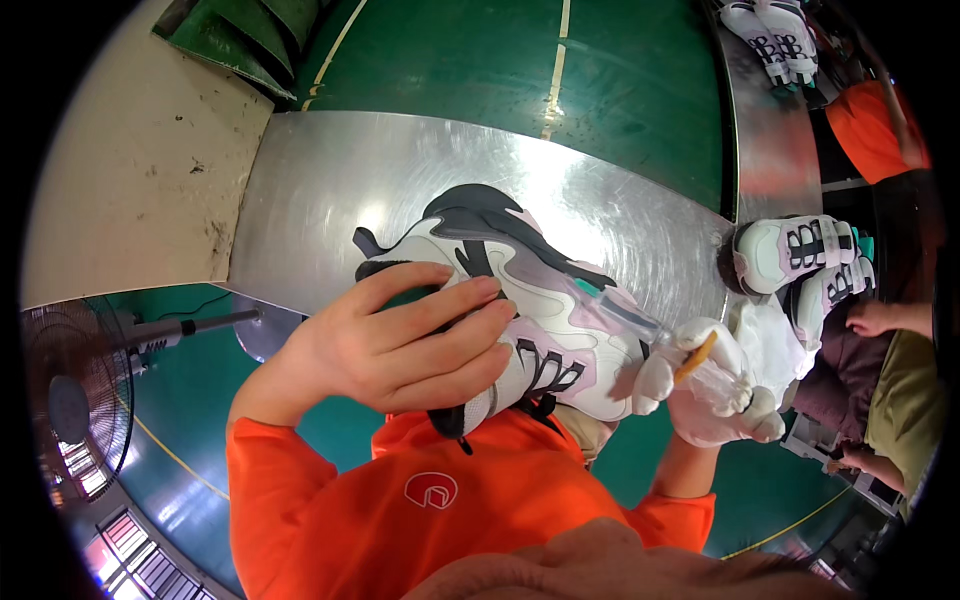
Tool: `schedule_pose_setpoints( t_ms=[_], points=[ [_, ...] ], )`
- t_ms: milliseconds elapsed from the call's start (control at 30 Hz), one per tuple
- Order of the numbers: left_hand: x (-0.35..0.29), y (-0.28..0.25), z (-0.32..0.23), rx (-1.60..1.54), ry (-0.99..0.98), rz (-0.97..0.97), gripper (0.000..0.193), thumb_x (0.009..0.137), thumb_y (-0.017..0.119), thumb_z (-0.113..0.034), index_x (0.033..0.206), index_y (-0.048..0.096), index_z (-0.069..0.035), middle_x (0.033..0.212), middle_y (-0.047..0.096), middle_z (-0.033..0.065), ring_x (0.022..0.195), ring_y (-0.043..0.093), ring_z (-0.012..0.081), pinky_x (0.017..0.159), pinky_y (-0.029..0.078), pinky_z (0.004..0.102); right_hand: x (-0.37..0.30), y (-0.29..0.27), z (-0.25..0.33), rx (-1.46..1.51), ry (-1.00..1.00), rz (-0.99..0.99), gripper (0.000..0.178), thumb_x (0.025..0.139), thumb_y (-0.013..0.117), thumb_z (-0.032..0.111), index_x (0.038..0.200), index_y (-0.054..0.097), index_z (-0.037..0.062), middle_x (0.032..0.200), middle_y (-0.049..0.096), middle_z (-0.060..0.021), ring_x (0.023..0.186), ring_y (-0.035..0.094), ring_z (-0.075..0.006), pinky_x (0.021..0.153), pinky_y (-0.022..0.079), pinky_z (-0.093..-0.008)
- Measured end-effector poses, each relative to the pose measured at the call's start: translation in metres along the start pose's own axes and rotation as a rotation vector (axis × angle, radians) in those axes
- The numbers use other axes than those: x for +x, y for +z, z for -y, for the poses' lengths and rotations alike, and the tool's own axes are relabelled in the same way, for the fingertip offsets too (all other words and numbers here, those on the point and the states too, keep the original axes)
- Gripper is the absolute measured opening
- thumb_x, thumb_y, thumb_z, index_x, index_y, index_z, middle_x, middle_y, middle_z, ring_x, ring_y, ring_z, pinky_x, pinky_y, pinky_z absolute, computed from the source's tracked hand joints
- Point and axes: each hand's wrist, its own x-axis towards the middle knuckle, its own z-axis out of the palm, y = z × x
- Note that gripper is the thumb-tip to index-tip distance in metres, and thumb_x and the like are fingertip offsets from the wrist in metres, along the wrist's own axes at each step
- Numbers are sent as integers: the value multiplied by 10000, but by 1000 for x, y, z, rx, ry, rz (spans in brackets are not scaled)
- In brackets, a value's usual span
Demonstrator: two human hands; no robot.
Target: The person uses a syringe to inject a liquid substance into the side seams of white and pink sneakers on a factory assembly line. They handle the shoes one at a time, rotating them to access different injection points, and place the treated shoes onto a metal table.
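Left fingers (450,305) hold the sneaker (555,310), partly covering it; whether the gloved right fingers (655,382) grip anything is unclear.

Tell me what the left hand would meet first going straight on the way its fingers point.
The left hand would likely meet the white-and-lilac shoe first; it seems to rest on it, though depth is unclear.

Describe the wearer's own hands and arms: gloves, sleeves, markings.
Left hand: bare, no glove. Right hand: covered by a wrinkled white glove. Orange sleeves end short of the wrists, leaving some of both forearms uncovered. No markings discernible on the sleeves.
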Motion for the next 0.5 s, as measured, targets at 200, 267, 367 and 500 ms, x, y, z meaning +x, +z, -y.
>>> schedule_pose_setpoints(
  t_ms=[200, 267, 367, 500],
  points=[
    [2, 0, 0, 11, -16, -4, 234, 797, 698, -95, 1003, 610, -158, 1126, 704, 38, 1040, 675, 231, 878, 532, 371, 9, -5, -8, 34, 20, 63, 1063, 585, 724, 665, 1288, 455, -85, 1161, 554, -205, 737, 617, -370, 631, 510, -435],
    [3, 1, 1, 16, -14, -12, 232, 797, 698, -97, 1003, 611, -161, 1125, 703, 35, 1041, 674, 226, 879, 531, 366, 9, -3, -9, 48, -1, 32, 1063, 579, 726, 658, 1288, 453, -86, 1110, 575, -210, 735, 616, -372, 631, 511, -434],
    [2, -1, 0, 16, -22, -8, 231, 799, 698, -98, 1003, 612, -163, 1126, 702, 31, 1042, 672, 223, 880, 530, 362, 2, -4, -8, 45, 27, -55, 1065, 574, 734, 645, 1290, 451, -90, 1053, 595, -220, 740, 619, -374, 641, 512, -430],
    [2, -2, 1, 24, -23, 1, 227, 802, 692, -97, 1004, 614, -166, 1127, 701, 28, 1051, 668, 219, 886, 527, 354, 0, -2, -8, 55, 81, -101, 1186, 508, 749, 749, 1236, 461, -142, 1040, 614, -228, 773, 648, -329, 719, 522, -411]
  ],
)
